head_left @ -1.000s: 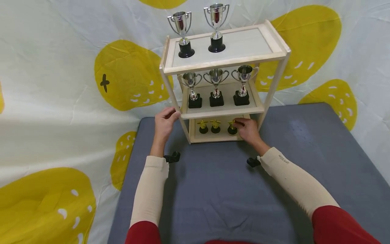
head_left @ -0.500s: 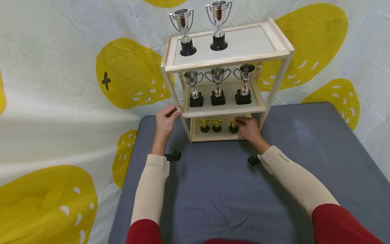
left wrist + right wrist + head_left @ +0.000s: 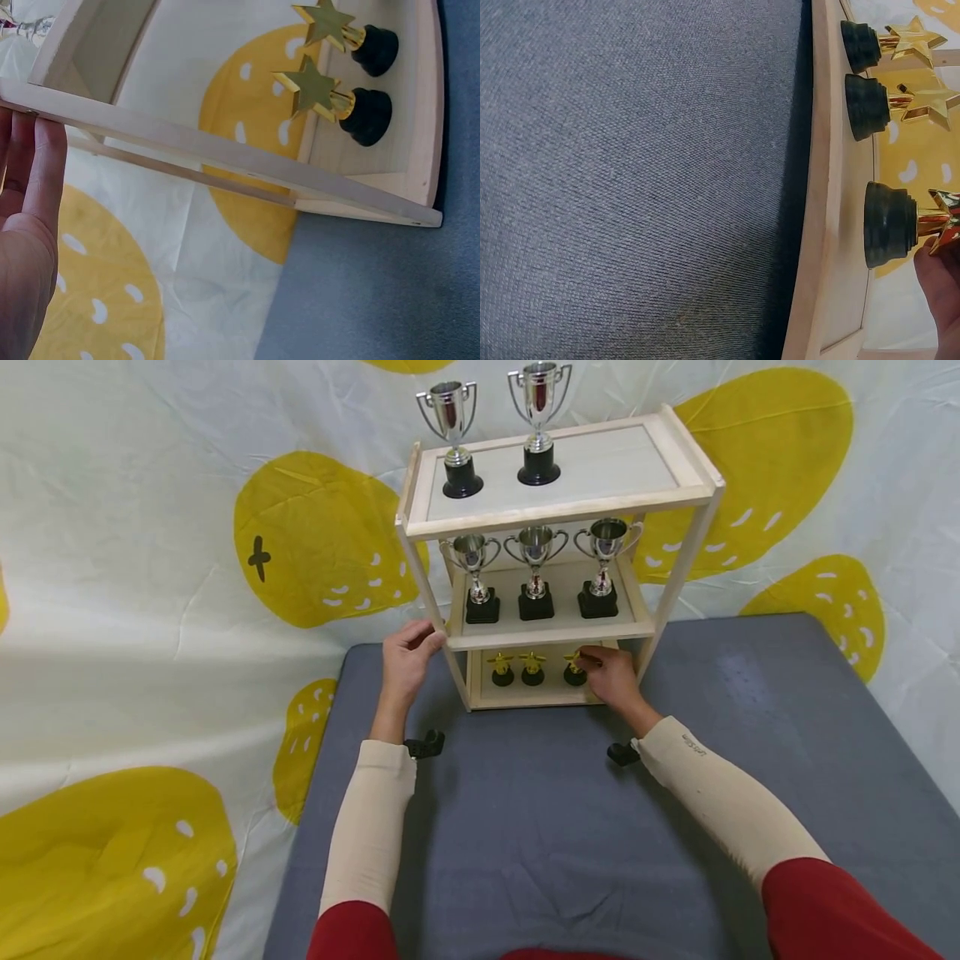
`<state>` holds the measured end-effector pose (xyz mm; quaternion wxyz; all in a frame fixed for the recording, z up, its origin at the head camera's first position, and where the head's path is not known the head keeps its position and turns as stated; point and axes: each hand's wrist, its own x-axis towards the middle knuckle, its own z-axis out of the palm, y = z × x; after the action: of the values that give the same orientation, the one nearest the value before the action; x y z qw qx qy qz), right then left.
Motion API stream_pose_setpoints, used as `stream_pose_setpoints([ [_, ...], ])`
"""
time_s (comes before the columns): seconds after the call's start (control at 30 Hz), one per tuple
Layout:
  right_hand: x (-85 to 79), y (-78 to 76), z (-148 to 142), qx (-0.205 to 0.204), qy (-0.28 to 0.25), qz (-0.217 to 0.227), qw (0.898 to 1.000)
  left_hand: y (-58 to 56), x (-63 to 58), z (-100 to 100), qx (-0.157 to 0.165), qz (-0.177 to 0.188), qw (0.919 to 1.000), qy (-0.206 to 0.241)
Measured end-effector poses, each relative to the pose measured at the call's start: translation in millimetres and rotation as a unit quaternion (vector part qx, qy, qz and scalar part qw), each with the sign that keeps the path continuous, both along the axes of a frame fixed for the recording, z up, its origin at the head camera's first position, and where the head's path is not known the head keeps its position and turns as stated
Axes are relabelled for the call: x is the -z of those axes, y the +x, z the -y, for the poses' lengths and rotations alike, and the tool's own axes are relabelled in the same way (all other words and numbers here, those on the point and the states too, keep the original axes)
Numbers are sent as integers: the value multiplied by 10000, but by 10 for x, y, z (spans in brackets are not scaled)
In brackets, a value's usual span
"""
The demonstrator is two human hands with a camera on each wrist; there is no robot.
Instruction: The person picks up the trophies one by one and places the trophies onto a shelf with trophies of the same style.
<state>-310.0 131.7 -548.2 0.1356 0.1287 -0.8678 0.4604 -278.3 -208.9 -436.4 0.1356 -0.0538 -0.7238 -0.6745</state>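
A small gold star trophy [image 3: 575, 670] with a black round base stands upright on the bottom level of a pale wooden shelf [image 3: 551, 637]. My right hand [image 3: 611, 678] pinches its star; in the right wrist view a fingertip [image 3: 930, 270] touches the star's lower edge. To its left stand two more star trophies [image 3: 532, 670] [image 3: 502, 671], side by side. At the shelf's front left post [image 3: 187, 142], my left hand [image 3: 407, 662] grips the wood at the middle level. In the left wrist view its fingers [image 3: 46, 165] meet the post, the tips partly hidden.
Silver cup trophies with square black bases [image 3: 536, 600] stand on the middle level. Two taller silver cups [image 3: 538, 464] are on top. The shelf stands on a grey cloth surface [image 3: 525, 827], before a white curtain [image 3: 150, 568] with yellow prints.
The head view has shifted slightly. Both hands keep their places at the post and the star trophy, and the trophies stand where they were.
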Motion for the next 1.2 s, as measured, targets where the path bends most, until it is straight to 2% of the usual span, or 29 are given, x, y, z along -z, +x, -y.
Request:
stream_pose_setpoints([
  [0.3,26,-17,13,-23,-35,-140,9999,-3,21,2,32,-138,9999,-18],
  [0.67,54,-46,21,-28,80,-271,9996,-1,26,9,-14,-63,10000,-46],
  [1.03,56,-41,2,-64,115,-56,9999,6,7,-6,-38,51,9999,-118],
  [1.2,71,-41,14,-62,139,63,9999,15,13,5,-29,-17,9999,-111],
])
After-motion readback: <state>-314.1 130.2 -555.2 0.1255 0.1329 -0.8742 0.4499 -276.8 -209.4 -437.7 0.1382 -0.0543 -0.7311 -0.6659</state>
